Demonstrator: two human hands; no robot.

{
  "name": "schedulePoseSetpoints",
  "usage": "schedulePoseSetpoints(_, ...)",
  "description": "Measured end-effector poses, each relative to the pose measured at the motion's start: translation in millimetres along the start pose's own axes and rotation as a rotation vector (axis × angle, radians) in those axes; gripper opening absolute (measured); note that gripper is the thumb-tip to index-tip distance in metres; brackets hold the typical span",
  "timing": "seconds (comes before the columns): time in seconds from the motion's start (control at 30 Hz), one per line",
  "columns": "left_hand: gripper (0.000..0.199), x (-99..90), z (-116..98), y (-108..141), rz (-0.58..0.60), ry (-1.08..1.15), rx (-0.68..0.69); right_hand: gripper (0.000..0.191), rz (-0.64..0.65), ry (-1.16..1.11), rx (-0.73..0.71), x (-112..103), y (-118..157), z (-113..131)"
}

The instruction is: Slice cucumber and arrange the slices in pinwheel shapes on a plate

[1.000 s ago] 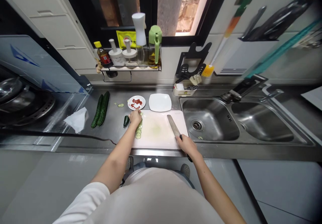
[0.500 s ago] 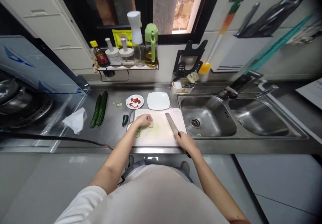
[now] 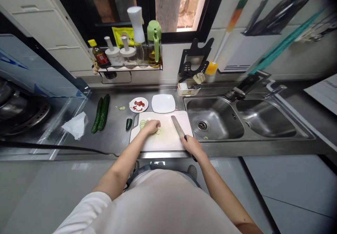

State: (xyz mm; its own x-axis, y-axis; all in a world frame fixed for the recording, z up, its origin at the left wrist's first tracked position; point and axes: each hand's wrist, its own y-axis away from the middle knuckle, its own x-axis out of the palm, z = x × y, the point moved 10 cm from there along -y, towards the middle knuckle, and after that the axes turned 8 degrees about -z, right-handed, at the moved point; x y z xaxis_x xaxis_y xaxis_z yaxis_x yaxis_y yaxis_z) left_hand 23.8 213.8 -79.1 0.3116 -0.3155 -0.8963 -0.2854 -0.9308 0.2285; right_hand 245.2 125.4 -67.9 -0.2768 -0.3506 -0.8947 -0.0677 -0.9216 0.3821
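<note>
My right hand [image 3: 192,145] is wrapped round the black handle of a kitchen knife [image 3: 178,125], whose broad blade lies over the right half of the white cutting board [image 3: 168,143]. Over the board's middle, my left hand [image 3: 152,126] has its fingers curled and pinched on a thin cucumber slice [image 3: 158,131], partly hidden below the fingertips. Several pale green cucumber slices [image 3: 142,124] overlap at the board's left, beside that wrist. A dark green cucumber end [image 3: 129,124] lies on the counter just left of the board.
Behind the board stand a small plate [image 3: 138,109] with chopped red pieces and a square white plate [image 3: 163,104]. Two whole cucumbers [image 3: 100,114] and a crumpled white tissue [image 3: 75,125] lie to the left. A double sink [image 3: 214,120] is on the right, a bottle rack [image 3: 130,69] above.
The whole view has shifted slightly. My left hand has shifted a little on the board, so more slices show to its left. My right hand keeps its grip on the knife.
</note>
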Motion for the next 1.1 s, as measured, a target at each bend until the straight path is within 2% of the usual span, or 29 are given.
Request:
schedulePoseSetpoints(0.17, 0.019, -3.5, 18.2, 7.3, -0.068, -0.005, -0.106, 0.046, -0.021, 0.051, -0.053, -5.3, 5.0, 6.0)
schedulePoseSetpoints(0.37, 0.019, -1.1, 20.9, 9.1, -0.075, -0.008, -0.141, 0.043, -0.058, 0.117, -0.194, -23.2, 24.7, 17.2)
schedulePoseSetpoints(0.5, 0.018, -2.1, 20.9, 10.8, -0.095, -0.009, -0.146, 0.039, -0.029, 0.172, -0.27, -29.5, 42.4, 19.4)
schedulePoseSetpoints(0.73, 0.017, -1.2, 25.7, 13.2, -0.109, 0.007, -0.17, 0.037, 0.074, 0.248, -0.363, -17.1, 62.3, 27.2)
schedulePoseSetpoints(1.1, 0.019, -1.0, 28.0, 13.0, -0.113, 0.031, -0.192, 0.037, 0.086, 0.257, -0.38, -3.7, 57.8, 33.9)
